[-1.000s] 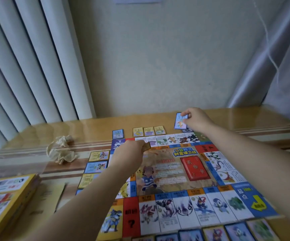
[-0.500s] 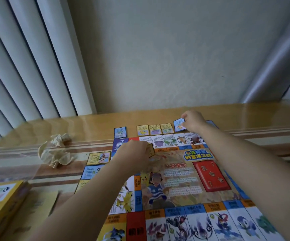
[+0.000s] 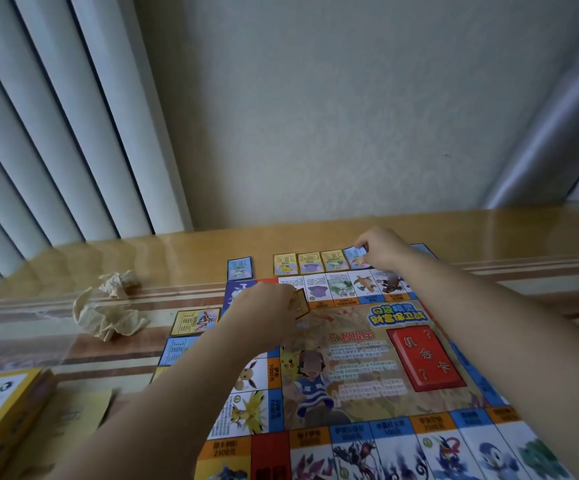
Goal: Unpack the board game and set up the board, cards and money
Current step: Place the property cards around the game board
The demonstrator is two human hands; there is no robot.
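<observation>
My right hand (image 3: 383, 249) pinches a blue card (image 3: 354, 255) at its far edge, fingers curled on it. The card lies on the table (image 3: 510, 233) just past the board (image 3: 402, 341), beside the last of three yellow cards (image 3: 309, 263). Its long axis runs away from me, matching that row. My left hand (image 3: 264, 303) grips a small stack of cards (image 3: 301, 303) over the board's far-left corner. I judge the right hand nearer the row. Bare table stretches towards the wall.
</observation>
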